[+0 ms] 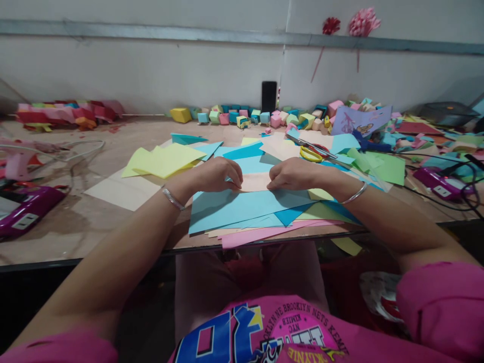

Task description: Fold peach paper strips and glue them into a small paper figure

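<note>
At nine o'clock on the peach paper (255,182), the left hand (220,174) pinches it; at three, the right hand (293,173) does.

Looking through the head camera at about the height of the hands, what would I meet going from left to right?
Purple box, yellow paper, left hand, peach paper, right hand, green paper, second purple box.

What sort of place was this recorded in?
Probably a paper-craft workspace: coloured paper and scissors lie on the table, with small coloured blocks near the wall.
</note>
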The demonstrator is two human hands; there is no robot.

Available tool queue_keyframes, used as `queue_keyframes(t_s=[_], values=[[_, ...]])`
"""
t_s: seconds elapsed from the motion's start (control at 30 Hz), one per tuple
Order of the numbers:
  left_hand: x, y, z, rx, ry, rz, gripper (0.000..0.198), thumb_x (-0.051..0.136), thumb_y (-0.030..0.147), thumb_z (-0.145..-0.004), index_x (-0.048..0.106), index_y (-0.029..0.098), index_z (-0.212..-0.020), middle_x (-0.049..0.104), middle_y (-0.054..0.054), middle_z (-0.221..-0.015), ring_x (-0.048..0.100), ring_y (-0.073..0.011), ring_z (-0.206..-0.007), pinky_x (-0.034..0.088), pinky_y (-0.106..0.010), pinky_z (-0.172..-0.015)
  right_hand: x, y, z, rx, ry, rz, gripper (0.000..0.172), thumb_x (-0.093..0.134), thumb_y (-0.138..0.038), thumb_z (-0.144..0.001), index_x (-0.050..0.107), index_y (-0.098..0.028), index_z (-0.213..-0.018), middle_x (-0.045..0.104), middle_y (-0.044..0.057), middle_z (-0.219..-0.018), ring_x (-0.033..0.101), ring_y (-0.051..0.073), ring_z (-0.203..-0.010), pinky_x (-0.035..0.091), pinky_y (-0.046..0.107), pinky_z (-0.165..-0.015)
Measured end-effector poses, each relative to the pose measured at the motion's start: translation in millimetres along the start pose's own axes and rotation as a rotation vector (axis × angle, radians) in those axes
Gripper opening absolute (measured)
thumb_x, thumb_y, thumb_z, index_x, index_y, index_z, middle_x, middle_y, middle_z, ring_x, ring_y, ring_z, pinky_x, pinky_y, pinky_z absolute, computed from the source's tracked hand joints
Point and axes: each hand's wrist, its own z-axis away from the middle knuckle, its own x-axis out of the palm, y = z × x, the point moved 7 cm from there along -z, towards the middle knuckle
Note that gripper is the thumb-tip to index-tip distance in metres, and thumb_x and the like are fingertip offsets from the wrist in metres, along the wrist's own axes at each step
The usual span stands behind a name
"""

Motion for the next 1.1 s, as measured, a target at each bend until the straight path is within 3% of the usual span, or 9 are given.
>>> queue_keyframes(t_s=[0.17, 0.3, 0.43, 0.57, 0.7, 0.83, 0.97, 1.1], values=[[0.2, -2.0, -0.4, -0.017, -0.03, -0.029, 0.013, 0.066, 0.027, -0.08, 0.078, 0.027, -0.085, 0.074, -0.002, -0.095, 0.066, -0.0132, -0.079, 0.045, -0.021, -0.068, 0.4, -3.4, -0.1, -0.01, -0.025, 0.087, 0.025, 0.047, -0.027, -0.094, 0.071, -0.026, -0.099, 0.068, 0.002, -0.096, 0.054, 0.011, -0.072, 0.022, 0.027, -0.056], [0.6, 1.9, 0.2, -0.028, -0.076, -0.094, 0.014, 0.065, 0.026, -0.08, 0.078, 0.028, -0.086, 0.074, -0.001, -0.097, 0.066, -0.0142, -0.085, 0.045, -0.021, -0.071, 1.3, -9.0, -4.0, 0.065, -0.126, 0.164, 0.026, 0.046, -0.025, -0.093, 0.071, -0.022, -0.096, 0.069, 0.005, -0.095, 0.055, 0.014, -0.071, 0.021, 0.028, -0.054], [0.8, 10.5, 0.0, -0.038, -0.094, -0.139, 0.012, 0.067, 0.026, -0.078, 0.078, 0.027, -0.084, 0.074, -0.001, -0.097, 0.066, -0.015, -0.084, 0.044, -0.022, -0.072, 3.9, -13.4, -7.7, 0.19, -0.217, 0.264, 0.025, 0.046, -0.016, -0.09, 0.07, -0.016, -0.095, 0.069, 0.009, -0.087, 0.053, 0.015, -0.063, 0.02, 0.03, -0.053], [-0.1, 16.6, -2.1, -0.094, -0.075, -0.191, 0.011, 0.067, 0.03, -0.077, 0.076, 0.024, -0.078, 0.073, -0.001, -0.093, 0.065, -0.0148, -0.079, 0.042, -0.022, -0.068, 8.4, -22.8, -9.9, 0.158, -0.239, 0.341, 0.024, 0.046, -0.006, -0.084, 0.068, -0.014, -0.086, 0.067, 0.01, -0.087, 0.053, 0.014, -0.062, 0.019, 0.03, -0.052], [0.5, 21.8, -3.5, -0.128, -0.071, -0.264, 0.016, 0.064, 0.035, -0.08, 0.073, 0.022, -0.08, 0.071, -0.002, -0.092, 0.061, -0.0133, -0.07, 0.037, -0.023, -0.061, 8.8, -24.8, -11.3, 0.177, -0.167, 0.346, 0.023, 0.043, -0.007, -0.084, 0.065, -0.013, -0.084, 0.066, 0.01, -0.084, 0.052, 0.014, -0.062, 0.018, 0.029, -0.052], [1.6, 27.0, -5.0, -0.144, -0.039, -0.317, 0.027, 0.065, 0.047, -0.078, 0.071, 0.022, -0.085, 0.069, -0.004, -0.089, 0.06, -0.0149, -0.07, 0.029, -0.025, -0.056, 2.4, -12.7, -9.6, 0.288, -0.026, 0.286, 0.021, 0.044, -0.014, -0.084, 0.065, -0.014, -0.084, 0.066, 0.009, -0.084, 0.053, 0.015, -0.064, 0.018, 0.028, -0.053], [0.1, 26.2, -7.0, -0.191, 0.041, -0.323, 0.017, 0.056, 0.03, -0.084, 0.07, 0.021, -0.089, 0.07, -0.004, -0.088, 0.061, -0.0161, -0.074, 0.03, -0.026, -0.058, -9.1, 5.8, -3.6, 0.337, 0.149, 0.118, 0.017, 0.049, -0.015, -0.078, 0.066, -0.015, -0.079, 0.067, 0.006, -0.081, 0.055, 0.016, -0.072, 0.027, 0.027, -0.059], [-6.8, 14.8, -6.9, -0.25, 0.182, -0.258, 0.025, 0.048, 0.025, -0.086, 0.073, 0.022, -0.086, 0.073, -0.003, -0.088, 0.062, -0.0169, -0.076, 0.034, -0.026, -0.06, -19.6, 15.4, 1.1, 0.322, 0.287, -0.021, 0.015, 0.051, -0.017, -0.078, 0.066, -0.015, -0.077, 0.066, 0.004, -0.075, 0.052, 0.014, -0.068, 0.031, 0.026, -0.064]])
